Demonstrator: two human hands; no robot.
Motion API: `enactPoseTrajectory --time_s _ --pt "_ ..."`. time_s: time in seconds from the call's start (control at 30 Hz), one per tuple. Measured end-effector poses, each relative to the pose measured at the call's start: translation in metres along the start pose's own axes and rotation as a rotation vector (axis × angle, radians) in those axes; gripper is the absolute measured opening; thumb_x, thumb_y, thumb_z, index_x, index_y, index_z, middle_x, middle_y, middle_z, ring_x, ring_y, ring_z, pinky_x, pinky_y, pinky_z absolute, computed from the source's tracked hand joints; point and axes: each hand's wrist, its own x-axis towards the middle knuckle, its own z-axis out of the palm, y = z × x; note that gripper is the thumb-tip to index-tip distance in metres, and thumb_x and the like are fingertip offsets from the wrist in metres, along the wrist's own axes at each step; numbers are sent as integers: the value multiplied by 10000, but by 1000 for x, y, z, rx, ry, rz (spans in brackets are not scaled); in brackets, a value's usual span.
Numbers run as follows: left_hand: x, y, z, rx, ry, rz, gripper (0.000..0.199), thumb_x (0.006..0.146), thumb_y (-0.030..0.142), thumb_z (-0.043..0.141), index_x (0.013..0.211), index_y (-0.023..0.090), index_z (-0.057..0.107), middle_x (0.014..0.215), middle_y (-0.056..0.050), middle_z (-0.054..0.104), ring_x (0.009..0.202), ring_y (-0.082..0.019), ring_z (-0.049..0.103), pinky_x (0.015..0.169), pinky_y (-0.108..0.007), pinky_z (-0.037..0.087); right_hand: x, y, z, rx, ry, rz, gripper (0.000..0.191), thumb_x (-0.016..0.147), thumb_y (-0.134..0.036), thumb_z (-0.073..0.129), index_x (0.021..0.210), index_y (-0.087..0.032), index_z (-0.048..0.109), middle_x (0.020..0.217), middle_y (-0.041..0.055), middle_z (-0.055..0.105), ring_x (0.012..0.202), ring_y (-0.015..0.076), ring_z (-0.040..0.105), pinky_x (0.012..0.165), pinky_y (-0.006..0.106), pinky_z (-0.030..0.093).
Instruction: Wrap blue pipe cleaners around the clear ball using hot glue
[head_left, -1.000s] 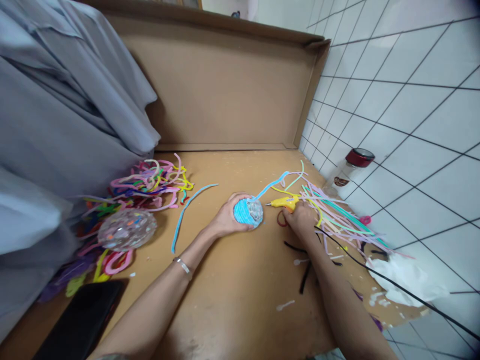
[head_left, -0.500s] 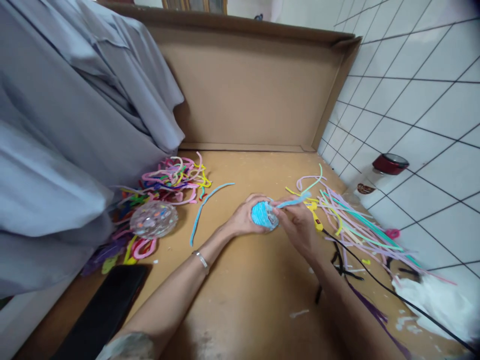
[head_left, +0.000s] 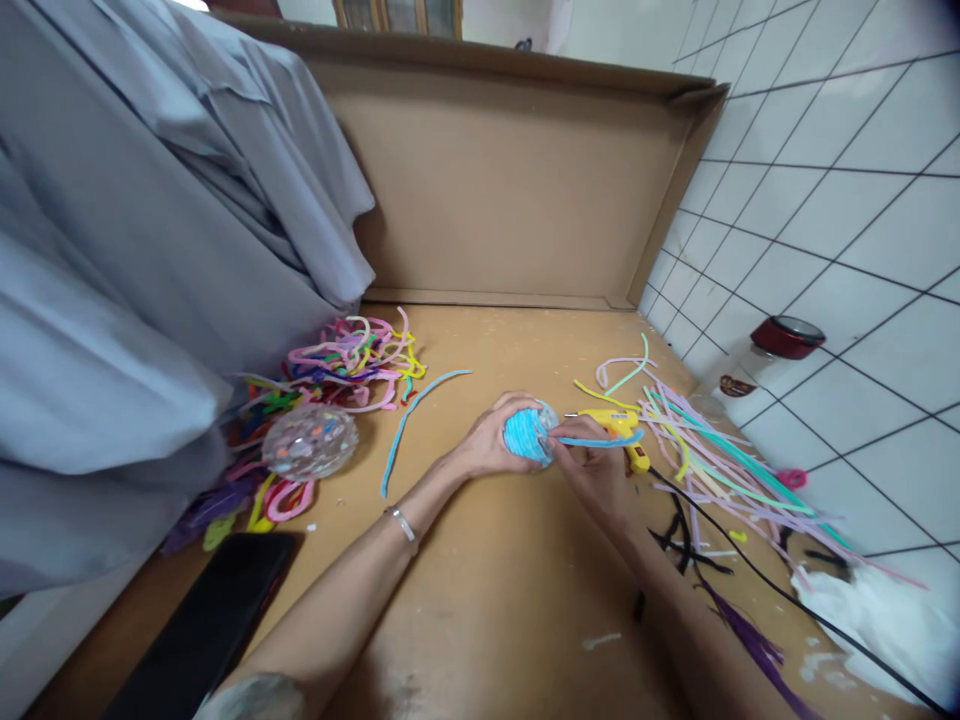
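Observation:
My left hand (head_left: 491, 437) is wrapped round a small rounded object (head_left: 527, 435), partly covered in rows of bright blue pipe cleaner, with a clear surface showing at its right end. My right hand (head_left: 596, 465) pinches a blue pipe cleaner (head_left: 600, 441) against that uncovered end; its loose tail points right. Just behind the right hand lies a yellow hot glue gun (head_left: 611, 420). A second blue pipe cleaner (head_left: 405, 415) rests curved on the table, left of my left hand.
Left stand a tangled pile of coloured pipe cleaners (head_left: 352, 360), a clear faceted container (head_left: 310, 442) and a black phone (head_left: 210, 620). Right are straight pipe cleaners (head_left: 720, 460), a red-lidded jar (head_left: 780, 345), a black cord (head_left: 742, 550) and white tissue (head_left: 862, 610). Cardboard (head_left: 510, 190) rises behind.
The right hand has moved slightly down, and the pipe cleaner's tail has swung lower, uncovering more of the glue gun. The left hand still grips the wrapped object.

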Motion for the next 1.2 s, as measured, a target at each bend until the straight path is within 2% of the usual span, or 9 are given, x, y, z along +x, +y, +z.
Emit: enactPoseTrajectory --time_s 0.37,0.63,0.8,0.93,1.07,1.2 --pt "-1 -4 -1 -10 -17 20 750 503 270 858 1187 220 555 1270 -116 530 1227 -286 524 1060 -475 429 -2 3 5 -140 -42 -126 87 865 -192 580 866 -216 664 803 45 678 753 172 646 681 311 528" --pt "-1 -3 -2 -17 -35 6 744 512 258 850 1193 228 554 1298 -111 516 1251 -291 507 1081 -476 408 -2 -4 3 -218 -83 -183 153 880 -132 525 904 -221 647 825 48 645 758 161 627 665 292 514" --pt "-3 -4 -3 -28 -39 8 732 520 237 843 1191 226 551 1345 -124 470 1305 -315 459 1099 -504 379 -2 -3 5 -224 -69 -261 171 886 -129 503 935 -231 631 813 52 622 723 168 595 628 301 495" --pt "-3 -1 -3 -15 -17 4 717 526 248 845 1182 230 558 1339 -121 452 1358 -327 390 1092 -504 386 -3 -1 7 -232 -85 -253 180 894 -143 491 942 -244 631 818 59 617 724 176 587 621 314 489" --pt "-2 2 -5 72 -9 21 716 533 289 842 1190 236 564 1284 -106 503 1244 -305 491 1060 -494 415 -3 -1 6 -243 -91 -235 192 895 -144 481 958 -241 634 826 54 614 737 173 584 625 316 489" --pt "-1 3 -7 178 -11 56 718 534 299 833 1200 231 572 1247 -95 575 1202 -307 515 1060 -506 402 -2 -2 6 -237 -79 -255 197 892 -127 491 977 -223 640 834 48 614 749 161 580 644 304 489"
